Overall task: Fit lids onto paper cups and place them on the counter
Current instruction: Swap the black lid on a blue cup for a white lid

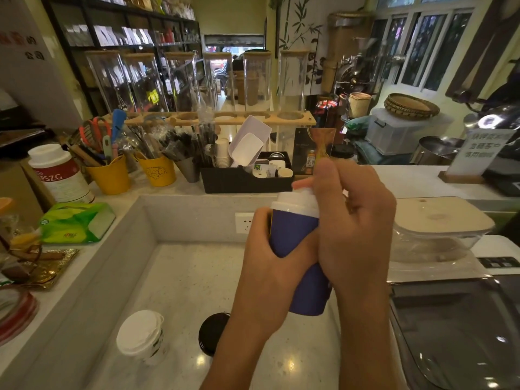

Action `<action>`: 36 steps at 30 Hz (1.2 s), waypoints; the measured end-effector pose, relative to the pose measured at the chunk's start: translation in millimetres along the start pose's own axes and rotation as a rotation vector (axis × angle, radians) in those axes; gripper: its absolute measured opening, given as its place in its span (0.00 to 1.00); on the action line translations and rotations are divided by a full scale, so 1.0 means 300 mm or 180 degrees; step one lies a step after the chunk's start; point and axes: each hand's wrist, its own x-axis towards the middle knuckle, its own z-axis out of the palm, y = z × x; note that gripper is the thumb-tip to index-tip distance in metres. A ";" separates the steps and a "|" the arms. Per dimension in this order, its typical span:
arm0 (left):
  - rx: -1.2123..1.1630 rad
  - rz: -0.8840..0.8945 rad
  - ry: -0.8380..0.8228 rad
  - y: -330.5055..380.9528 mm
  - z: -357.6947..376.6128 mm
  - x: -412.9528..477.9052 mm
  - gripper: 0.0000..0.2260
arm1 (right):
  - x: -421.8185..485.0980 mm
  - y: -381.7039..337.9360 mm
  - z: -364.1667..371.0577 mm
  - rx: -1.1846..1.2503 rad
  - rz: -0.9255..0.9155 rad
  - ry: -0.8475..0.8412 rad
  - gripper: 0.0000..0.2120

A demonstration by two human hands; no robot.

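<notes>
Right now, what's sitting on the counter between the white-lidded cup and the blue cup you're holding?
In the head view, a black lid lies on the counter between the white-lidded cup and the blue cup, partly hidden behind the left hand.

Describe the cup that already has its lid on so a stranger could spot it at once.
Start at the pale speckled counter in front of the person, below the raised ledge with the yellow buckets. Near its front left corner stands a small white cup with a white lid. The black lid beside it lies alone, and the blue cup is held in the hands, not standing.
</notes>
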 end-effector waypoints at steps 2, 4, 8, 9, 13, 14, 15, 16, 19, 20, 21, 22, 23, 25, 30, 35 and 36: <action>-0.0301 -0.0164 0.0020 0.004 -0.001 -0.007 0.15 | 0.006 -0.013 0.008 -0.0048 -0.0032 -0.0121 0.21; -0.0537 -0.0164 0.0061 -0.005 -0.018 -0.016 0.13 | 0.013 -0.028 0.024 -0.0032 -0.0013 -0.0265 0.20; -0.0742 0.0048 0.0102 -0.007 -0.053 -0.039 0.17 | 0.018 -0.052 0.070 -0.0067 0.0161 -0.0676 0.20; -0.0759 0.0079 0.0161 -0.016 -0.067 -0.043 0.16 | 0.014 -0.056 0.083 -0.0102 0.0207 -0.0752 0.21; -0.0747 0.0228 0.0327 -0.007 -0.106 -0.025 0.16 | -0.012 -0.068 0.123 0.0359 0.0490 -0.0736 0.20; -0.0562 0.0369 0.0412 -0.004 -0.116 -0.015 0.19 | -0.020 -0.068 0.128 0.0610 0.0695 -0.0726 0.18; -0.0302 0.0578 0.0493 -0.001 -0.125 -0.005 0.21 | -0.029 -0.066 0.129 0.0801 0.0920 -0.0788 0.16; -0.0049 0.0811 0.0584 -0.004 -0.136 0.007 0.24 | -0.037 -0.060 0.128 0.0906 0.1132 -0.0934 0.13; 0.0397 0.1309 0.0923 -0.032 -0.189 0.048 0.37 | -0.054 -0.047 0.129 0.1156 0.1931 -0.1607 0.15; 0.0603 0.1477 0.1054 -0.046 -0.210 0.063 0.39 | -0.061 -0.047 0.134 0.1409 0.2226 -0.1744 0.18; 0.0800 0.1640 0.1159 -0.062 -0.230 0.077 0.40 | -0.069 -0.051 0.144 0.1681 0.2443 -0.1802 0.21; 0.0940 0.1765 0.1232 -0.079 -0.248 0.091 0.40 | -0.078 -0.057 0.158 0.1901 0.2573 -0.1773 0.23; 0.1023 0.1855 0.1273 -0.091 -0.262 0.100 0.40 | -0.088 -0.065 0.174 0.2047 0.2639 -0.1674 0.23; 0.1049 0.1945 0.1289 -0.103 -0.288 0.115 0.39 | -0.105 -0.080 0.209 0.2218 0.2669 -0.1399 0.24; 0.0909 0.1940 0.1386 -0.107 -0.386 0.145 0.39 | -0.128 -0.142 0.311 0.2128 0.2601 -0.1245 0.24; 0.0643 0.1675 0.1317 -0.129 -0.477 0.151 0.41 | -0.162 -0.184 0.409 0.1866 0.2440 -0.1238 0.24; 0.0700 0.1620 0.1277 -0.132 -0.494 0.155 0.41 | -0.175 -0.184 0.433 0.1789 0.2429 -0.1207 0.23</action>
